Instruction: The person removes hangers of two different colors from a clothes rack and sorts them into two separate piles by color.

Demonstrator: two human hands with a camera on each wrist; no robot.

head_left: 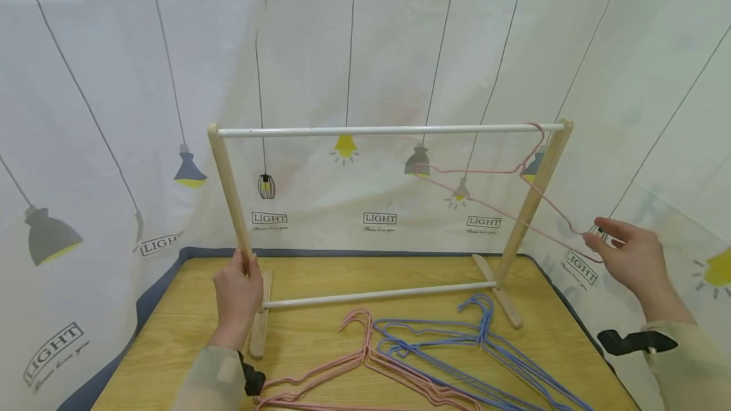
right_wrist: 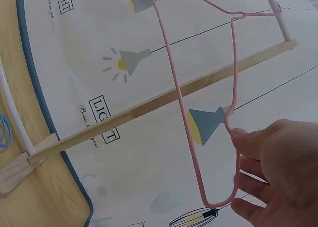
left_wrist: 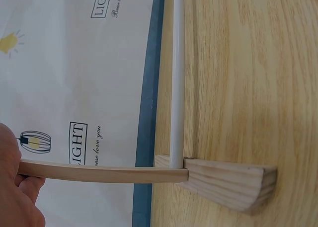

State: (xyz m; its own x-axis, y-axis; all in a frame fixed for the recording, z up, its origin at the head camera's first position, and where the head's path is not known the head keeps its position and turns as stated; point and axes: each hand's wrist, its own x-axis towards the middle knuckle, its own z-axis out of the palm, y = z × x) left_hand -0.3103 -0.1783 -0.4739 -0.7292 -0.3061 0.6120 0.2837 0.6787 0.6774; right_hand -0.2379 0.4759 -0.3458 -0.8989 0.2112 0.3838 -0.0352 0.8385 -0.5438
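A small garment rack with wooden sides and white rods stands on the table. My left hand (head_left: 238,290) grips its left upright (head_left: 230,189) low down, just above the lower rod; the left wrist view shows the thumb and fingers around the wood. From the right end of the top rod (head_left: 377,130) a pink wire hanger (head_left: 474,171) hangs by its hook. My right hand (head_left: 634,255) pinches the hanger's near right end between thumb and fingers. In the right wrist view the thumb lies on the pink wire (right_wrist: 234,78), with fingertips behind it.
Several pink hangers (head_left: 365,354) lie stacked on the wooden table (head_left: 171,328) before the rack. Several blue hangers (head_left: 485,335) lie beside them on the right, partly overlapping. A white cloth printed with lamps (head_left: 320,37) surrounds the table at the back and sides.
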